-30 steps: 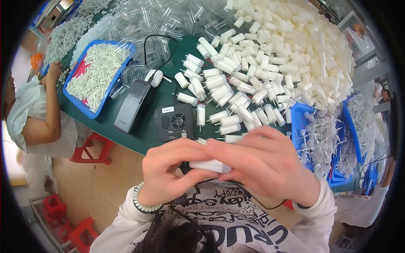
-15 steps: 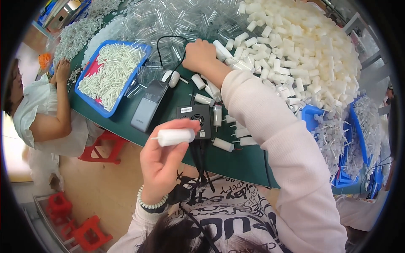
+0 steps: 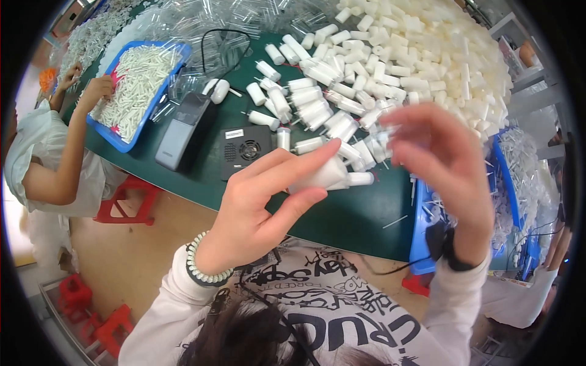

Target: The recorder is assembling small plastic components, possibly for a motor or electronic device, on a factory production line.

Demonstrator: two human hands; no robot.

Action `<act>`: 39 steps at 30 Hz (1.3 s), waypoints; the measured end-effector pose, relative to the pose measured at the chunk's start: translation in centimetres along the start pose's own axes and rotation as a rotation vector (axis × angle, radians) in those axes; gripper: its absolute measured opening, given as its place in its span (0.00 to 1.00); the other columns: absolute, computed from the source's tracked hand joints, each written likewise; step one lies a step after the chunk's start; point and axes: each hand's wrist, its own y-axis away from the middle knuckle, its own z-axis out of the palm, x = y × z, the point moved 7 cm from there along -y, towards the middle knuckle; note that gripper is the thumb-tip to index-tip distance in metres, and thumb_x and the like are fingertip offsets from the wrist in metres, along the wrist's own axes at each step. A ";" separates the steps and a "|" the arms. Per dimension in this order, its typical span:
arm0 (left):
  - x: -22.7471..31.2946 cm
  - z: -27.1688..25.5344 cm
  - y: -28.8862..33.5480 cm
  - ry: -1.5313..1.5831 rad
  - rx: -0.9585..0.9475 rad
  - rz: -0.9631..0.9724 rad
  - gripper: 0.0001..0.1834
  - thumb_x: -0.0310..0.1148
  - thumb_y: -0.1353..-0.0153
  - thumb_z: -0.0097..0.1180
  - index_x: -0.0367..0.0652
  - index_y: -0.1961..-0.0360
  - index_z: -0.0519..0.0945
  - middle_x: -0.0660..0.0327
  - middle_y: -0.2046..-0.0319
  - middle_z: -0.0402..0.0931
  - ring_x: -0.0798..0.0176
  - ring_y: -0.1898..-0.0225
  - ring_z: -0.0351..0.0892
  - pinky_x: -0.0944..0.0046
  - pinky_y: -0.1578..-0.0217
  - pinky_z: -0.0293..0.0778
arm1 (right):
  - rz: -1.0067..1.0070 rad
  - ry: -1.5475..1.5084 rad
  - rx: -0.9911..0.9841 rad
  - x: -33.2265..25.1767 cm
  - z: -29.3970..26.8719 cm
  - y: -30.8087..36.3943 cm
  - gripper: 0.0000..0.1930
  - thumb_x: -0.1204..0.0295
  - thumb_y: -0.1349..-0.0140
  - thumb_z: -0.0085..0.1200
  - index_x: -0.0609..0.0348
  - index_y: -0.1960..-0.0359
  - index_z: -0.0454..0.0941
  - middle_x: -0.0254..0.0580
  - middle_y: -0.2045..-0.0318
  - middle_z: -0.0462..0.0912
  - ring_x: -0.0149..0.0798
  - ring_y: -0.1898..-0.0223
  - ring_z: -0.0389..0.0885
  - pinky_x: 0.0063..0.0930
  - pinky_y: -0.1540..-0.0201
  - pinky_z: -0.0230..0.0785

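My left hand [image 3: 259, 204] grips a white cylinder [image 3: 328, 177] between thumb and fingers, above the table's near edge. The cylinder is partly hidden by the fingers and slightly blurred. To its right, my right hand [image 3: 448, 158] hovers with curled fingers smeared by motion; whether anything is in them is unclear. Beyond both hands lie several white cylinders in clear sleeves with thin stems [image 3: 308, 100], loosely grouped. One more sleeved cylinder [image 3: 361, 178] rests just past the held one.
Behind spreads a large heap of cream foam-like cylinders [image 3: 445, 67], with clear tubes [image 3: 262, 18] to its left. A blue tray [image 3: 127, 146] holds small white sticks. A power bank [image 3: 177, 143] and black box [image 3: 235, 165] lie nearby. Right: a blue bin [image 3: 420, 235]. A co-worker's arm [image 3: 76, 140] is at left.
My right hand has come back from the far side of the table to the near right. My left hand has moved right with the white cylinder. The view has shifted.
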 end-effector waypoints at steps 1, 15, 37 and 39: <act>0.4 0.6 -0.2 -0.021 -0.008 0.035 0.25 0.19 0.50 0.56 0.36 0.47 0.73 0.60 0.70 0.74 0.68 0.70 0.69 0.73 0.67 0.65 | 0.017 -0.087 0.011 0.8 0.0 1.8 0.13 0.80 0.45 0.52 0.67 0.57 0.73 0.41 0.59 0.77 0.28 0.62 0.76 0.20 0.58 0.69; 3.5 5.5 -0.5 -0.241 -0.049 0.244 0.25 0.17 0.57 0.61 0.42 0.54 0.79 0.59 0.71 0.73 0.67 0.73 0.72 0.70 0.74 0.69 | 0.086 -0.415 0.176 5.2 0.5 8.9 0.16 0.83 0.47 0.56 0.69 0.54 0.73 0.43 0.59 0.79 0.33 0.59 0.79 0.23 0.55 0.71; -0.3 7.6 -1.0 0.566 0.005 -0.056 0.23 0.15 0.56 0.63 0.30 0.55 0.74 0.54 0.57 0.74 0.64 0.57 0.76 0.66 0.56 0.73 | 0.053 -0.083 0.351 5.9 1.1 9.4 0.15 0.74 0.47 0.59 0.62 0.56 0.78 0.42 0.67 0.81 0.32 0.64 0.79 0.23 0.62 0.69; -0.7 7.9 -0.7 0.661 0.011 -0.021 0.22 0.17 0.52 0.61 0.29 0.53 0.72 0.55 0.55 0.73 0.66 0.53 0.73 0.65 0.51 0.70 | -0.034 0.180 0.321 5.2 1.8 9.3 0.14 0.70 0.45 0.57 0.63 0.58 0.78 0.45 0.68 0.79 0.39 0.69 0.77 0.26 0.66 0.69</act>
